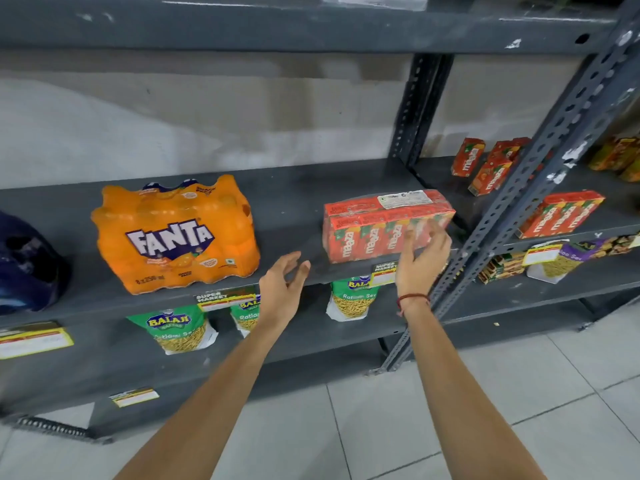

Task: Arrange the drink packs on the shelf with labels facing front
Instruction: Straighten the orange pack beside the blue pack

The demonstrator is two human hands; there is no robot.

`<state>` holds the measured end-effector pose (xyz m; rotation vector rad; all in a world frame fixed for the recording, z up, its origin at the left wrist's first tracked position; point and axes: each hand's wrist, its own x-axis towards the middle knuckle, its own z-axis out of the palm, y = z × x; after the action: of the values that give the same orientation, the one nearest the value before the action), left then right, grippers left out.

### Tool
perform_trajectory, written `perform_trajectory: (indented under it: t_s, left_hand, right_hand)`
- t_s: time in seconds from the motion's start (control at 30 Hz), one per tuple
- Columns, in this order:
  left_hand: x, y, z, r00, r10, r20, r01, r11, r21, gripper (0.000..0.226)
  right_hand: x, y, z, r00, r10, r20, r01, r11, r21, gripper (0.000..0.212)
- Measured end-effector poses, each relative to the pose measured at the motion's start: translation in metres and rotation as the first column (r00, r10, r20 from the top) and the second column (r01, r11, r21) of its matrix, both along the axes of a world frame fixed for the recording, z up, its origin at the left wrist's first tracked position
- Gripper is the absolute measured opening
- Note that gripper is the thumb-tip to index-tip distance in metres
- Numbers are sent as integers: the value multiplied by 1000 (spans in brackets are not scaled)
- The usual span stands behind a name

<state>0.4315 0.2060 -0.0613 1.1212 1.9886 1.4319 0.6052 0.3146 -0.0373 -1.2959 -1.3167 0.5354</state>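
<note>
A red shrink-wrapped Maaza carton pack [374,226] rests on the grey shelf [298,202], its printed labels turned toward me. My right hand [420,258] is at the pack's front right corner, fingers spread and blurred; whether they touch it is unclear. My left hand [282,285] hovers open by the shelf's front edge, left of the pack, holding nothing. An orange Fanta bottle pack [173,233] stands further left with its logo facing front. A dark blue pack [27,265] sits at the far left, partly cut off.
In the neighbouring bay to the right lie loose Maaza cartons [488,168] and another Maaza pack [561,213]. A slotted steel upright [540,171] stands just right of my right hand. Green Balaji snack bags [180,327] fill the shelf below. Price tags line the shelf edges.
</note>
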Motion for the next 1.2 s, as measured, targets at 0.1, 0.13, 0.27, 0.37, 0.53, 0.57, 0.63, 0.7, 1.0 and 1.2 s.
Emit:
perform_trajectory:
  t_s: [0.1, 0.13, 0.27, 0.37, 0.53, 0.57, 0.63, 0.7, 1.0, 1.2]
  left_hand:
    - [-29, -44, 0, 994, 107, -22, -106, 992, 72, 32]
    - [-44, -62, 0, 986, 163, -31, -159, 982, 102, 28]
    - [-95, -118, -2, 912, 410, 12, -400, 881, 252, 18]
    - [-138, -138, -5, 846, 534, 12, -520, 818, 248, 46]
    - [-197, -133, -9, 951, 309, 0, -308, 950, -52, 81]
    - [-198, -129, -9, 962, 273, -12, -273, 960, -58, 75]
    - [-198, -124, -10, 955, 297, -18, -298, 954, -38, 69]
    - [-196, -123, -12, 942, 336, -9, -336, 942, -14, 67]
    - [-176, -108, -11, 955, 294, 45, -294, 956, -5, 66]
    - [-173, -105, -11, 965, 256, 47, -256, 967, -21, 66]
  right_hand:
    - [-46, -38, -7, 988, 156, 20, -157, 985, 70, 39]
    - [-68, -50, -9, 974, 226, 25, -228, 971, 74, 38]
    - [-133, -79, -13, 864, 502, 43, -502, 865, 9, 42]
    - [-166, -83, -16, 799, 593, 105, -593, 805, -33, 54]
    - [-194, -78, -21, 701, 712, 28, -689, 688, -228, 71]
    - [-194, -76, -22, 682, 730, 44, -706, 673, -222, 65]
    - [-194, -71, -23, 656, 750, 91, -718, 656, -231, 60]
    - [-193, -68, -23, 639, 761, 111, -723, 644, -251, 60]
    - [-167, -51, -22, 663, 745, 73, -695, 649, -311, 61]
    - [-161, -52, -19, 680, 732, 50, -673, 650, -354, 63]
